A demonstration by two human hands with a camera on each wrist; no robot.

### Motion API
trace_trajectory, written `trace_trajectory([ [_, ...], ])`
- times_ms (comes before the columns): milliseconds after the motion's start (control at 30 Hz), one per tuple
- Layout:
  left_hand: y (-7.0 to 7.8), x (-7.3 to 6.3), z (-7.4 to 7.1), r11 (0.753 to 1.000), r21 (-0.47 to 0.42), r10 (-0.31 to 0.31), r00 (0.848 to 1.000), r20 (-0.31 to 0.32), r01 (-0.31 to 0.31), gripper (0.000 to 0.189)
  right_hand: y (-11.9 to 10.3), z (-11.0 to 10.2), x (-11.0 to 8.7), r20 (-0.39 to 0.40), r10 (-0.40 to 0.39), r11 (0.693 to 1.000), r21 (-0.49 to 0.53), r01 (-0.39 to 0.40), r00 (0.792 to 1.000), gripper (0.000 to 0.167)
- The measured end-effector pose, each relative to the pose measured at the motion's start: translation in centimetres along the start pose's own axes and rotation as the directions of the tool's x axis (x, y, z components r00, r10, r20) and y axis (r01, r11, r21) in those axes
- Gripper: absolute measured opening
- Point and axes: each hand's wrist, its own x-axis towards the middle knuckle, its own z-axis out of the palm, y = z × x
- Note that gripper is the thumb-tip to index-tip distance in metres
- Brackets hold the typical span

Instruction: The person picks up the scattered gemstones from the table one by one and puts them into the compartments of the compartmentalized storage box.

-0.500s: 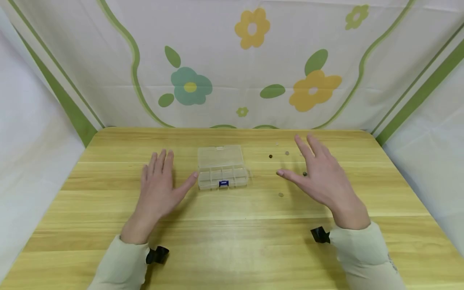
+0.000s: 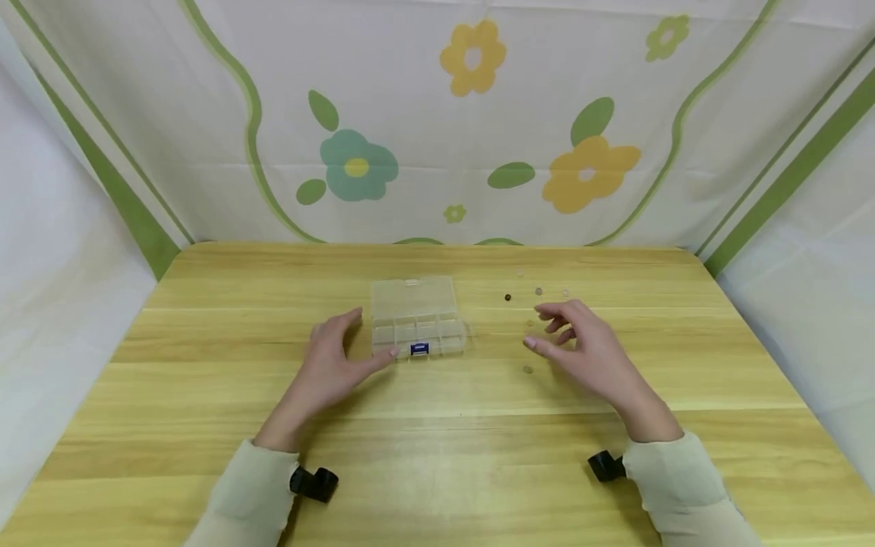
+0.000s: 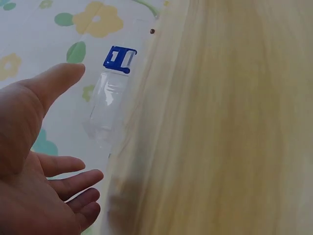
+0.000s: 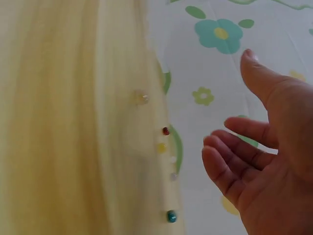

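Flowered cloth [image 2: 424,99] behind, wooden tabletop [image 2: 444,456] below, and the left hand [image 2: 333,372] spreads thumb and fingers at the clear box's [image 2: 417,327] left side, contact impossible to tell! The right hand [image 2: 591,349], thumb and fingertips apart, hovers, the yellow bead [image 2: 529,324] just beside them.

The wood-grained worktop [image 2: 437,471] bears a clear divided box [image 2: 427,331], lid [image 2: 413,298] open; small beads [image 2: 508,297] lie scattered to its right.
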Motion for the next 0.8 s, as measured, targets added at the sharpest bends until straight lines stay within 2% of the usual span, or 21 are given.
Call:
trace_trajectory([
  [133, -0.1, 0.1, 0.5, 0.998, -0.049, -0.028, 1.000, 0.009, 0.028, 0.101, 1.4, 0.6, -0.4, 0.017, 0.057, 0.992, 0.109, -0.059, 0.998, 0.041],
  [233, -0.1, 0.2, 0.7, 0.995, -0.083, -0.046, 0.999, 0.005, 0.046, 0.098, 2.3, 1.0, -0.5, 0.037, 0.109, 0.971, 0.209, -0.115, 0.993, 0.036],
  [333, -0.2, 0.5, 1.0, 0.995, -0.091, -0.048, 0.999, -0.004, 0.047, 0.097, 3.0, 1.4, -0.5, 0.057, 0.126, 0.954, 0.267, -0.137, 0.990, 0.033],
  [567, -0.2, 1.4, 1.6, 0.997, -0.064, -0.046, 0.998, -0.033, 0.044, 0.096, 4.9, 1.9, -1.0, 0.073, 0.062, 0.964, 0.256, -0.079, 0.995, 0.020],
  [800, 0.0, 1.5, 2.0, 0.993, -0.091, -0.076, 0.995, -0.060, 0.071, 0.092, 5.4, 2.1, -0.5, 0.088, 0.018, 0.966, 0.254, -0.040, 0.996, 0.025],
])
